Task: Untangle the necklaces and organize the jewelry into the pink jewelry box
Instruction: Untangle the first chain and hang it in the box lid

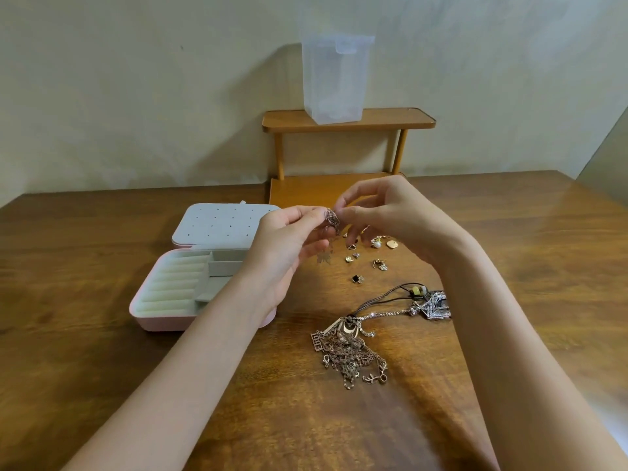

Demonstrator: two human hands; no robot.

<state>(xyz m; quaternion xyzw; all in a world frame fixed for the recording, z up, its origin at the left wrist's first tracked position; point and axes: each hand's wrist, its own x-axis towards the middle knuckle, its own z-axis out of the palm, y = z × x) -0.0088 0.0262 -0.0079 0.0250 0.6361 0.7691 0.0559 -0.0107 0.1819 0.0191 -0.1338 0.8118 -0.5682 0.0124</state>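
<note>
Both hands, the left hand (289, 232) and right hand (384, 209), pinch a small, light, bendy chain (331, 217), best held by its ends.

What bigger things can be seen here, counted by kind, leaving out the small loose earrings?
Pink jewelry box: 1
Clear plastic container: 1
Wooden shelf: 1
Necklace tangle: 1
Held jewelry piece: 1
Total: 5
</note>
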